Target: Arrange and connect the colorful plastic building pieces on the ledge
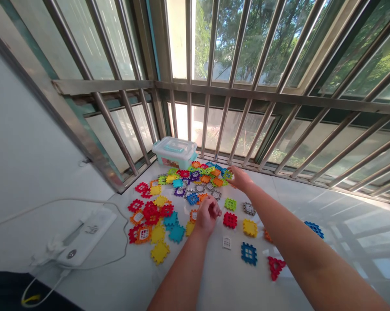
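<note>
My right hand [240, 178] reaches to the right edge of a heap of interlocking plastic building tiles. Its fingers and thumb close around a lime-green tile [227, 175]. Nearer to me, my left hand [208, 212] hovers over the floor with its fingers curled in and nothing visible in them. Beside it lie an orange window tile [194, 215] and a blue tile [192, 198]. To its right, spaced apart on the floor, are a green tile [230, 204], a red tile [230, 220], a yellow tile [249, 228] and a blue window tile [248, 253].
A lidded clear and turquoise box [175, 152] stands in the corner behind the heap. Metal window bars [227, 103] rise along the back. At left lies a white power strip [86, 237] with cables. A red triangular piece [275, 268] rests near my right forearm.
</note>
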`<act>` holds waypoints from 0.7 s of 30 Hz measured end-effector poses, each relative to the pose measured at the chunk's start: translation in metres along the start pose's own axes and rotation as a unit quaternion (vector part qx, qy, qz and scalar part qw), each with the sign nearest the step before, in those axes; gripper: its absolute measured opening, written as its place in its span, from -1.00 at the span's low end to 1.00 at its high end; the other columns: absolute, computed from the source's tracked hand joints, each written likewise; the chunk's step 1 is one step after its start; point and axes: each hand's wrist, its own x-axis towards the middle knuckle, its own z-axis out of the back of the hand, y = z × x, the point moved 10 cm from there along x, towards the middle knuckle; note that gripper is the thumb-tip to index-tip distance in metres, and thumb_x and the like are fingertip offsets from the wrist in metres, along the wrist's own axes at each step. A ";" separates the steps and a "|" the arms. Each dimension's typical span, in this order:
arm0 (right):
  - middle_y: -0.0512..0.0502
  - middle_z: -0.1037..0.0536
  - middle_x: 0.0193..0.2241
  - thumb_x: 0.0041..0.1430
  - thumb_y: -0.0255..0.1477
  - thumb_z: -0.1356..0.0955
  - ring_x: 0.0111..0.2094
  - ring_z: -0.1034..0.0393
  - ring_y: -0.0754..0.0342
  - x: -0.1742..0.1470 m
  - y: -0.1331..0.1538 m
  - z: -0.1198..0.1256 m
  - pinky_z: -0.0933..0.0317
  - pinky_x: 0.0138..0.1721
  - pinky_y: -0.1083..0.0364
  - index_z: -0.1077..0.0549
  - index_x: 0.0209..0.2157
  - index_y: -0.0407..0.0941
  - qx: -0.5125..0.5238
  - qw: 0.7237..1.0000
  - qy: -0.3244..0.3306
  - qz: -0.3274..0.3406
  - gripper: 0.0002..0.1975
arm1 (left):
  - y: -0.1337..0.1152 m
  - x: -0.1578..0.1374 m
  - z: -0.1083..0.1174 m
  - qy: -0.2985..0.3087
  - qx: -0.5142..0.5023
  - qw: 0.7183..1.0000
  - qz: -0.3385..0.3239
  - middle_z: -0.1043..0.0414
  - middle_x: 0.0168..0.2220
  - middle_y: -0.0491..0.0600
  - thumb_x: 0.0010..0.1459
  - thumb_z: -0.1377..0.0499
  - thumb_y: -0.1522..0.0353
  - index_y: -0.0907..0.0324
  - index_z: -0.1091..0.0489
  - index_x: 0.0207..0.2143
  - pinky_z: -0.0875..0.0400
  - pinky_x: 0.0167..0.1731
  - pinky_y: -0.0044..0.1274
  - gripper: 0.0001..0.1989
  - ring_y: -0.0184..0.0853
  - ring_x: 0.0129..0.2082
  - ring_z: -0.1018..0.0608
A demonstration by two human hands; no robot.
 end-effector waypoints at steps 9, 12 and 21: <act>-0.20 -0.57 0.12 0.18 -0.44 -0.53 0.12 -0.48 -0.12 -0.059 0.045 0.044 -0.35 0.18 -0.08 -0.40 0.21 -0.07 0.059 0.985 -0.018 0.160 -0.42 | -0.004 0.003 0.008 -0.040 0.055 0.997 -0.025 -0.36 -0.45 -0.12 0.17 -0.38 0.18 0.13 -0.44 -0.35 -0.30 -0.48 -0.53 -0.75 -0.43 -0.51 -0.33; -0.21 -0.56 0.14 0.19 -0.50 -0.53 0.19 -0.43 -0.15 -0.084 0.078 0.050 -0.35 0.20 -0.14 -0.39 0.24 -0.04 0.055 0.974 0.004 0.219 -0.40 | -0.014 0.003 0.015 -0.090 0.152 0.981 -0.083 -0.54 -0.12 0.02 0.11 -0.46 0.11 0.11 -0.56 -0.01 -0.46 -0.36 -0.55 -0.54 -0.34 -0.24 -0.53; -0.26 -0.44 0.28 0.19 -0.59 -0.53 0.26 -0.39 -0.17 -0.128 0.141 0.044 -0.37 0.21 -0.14 -0.43 0.19 -0.05 0.041 0.959 0.061 0.275 -0.44 | -0.013 0.009 0.025 -0.108 0.192 0.971 -0.096 -0.51 -0.41 -0.10 -0.03 -0.54 0.04 0.19 -0.55 -0.22 -0.48 -0.38 -0.51 -0.50 -0.40 -0.46 -0.52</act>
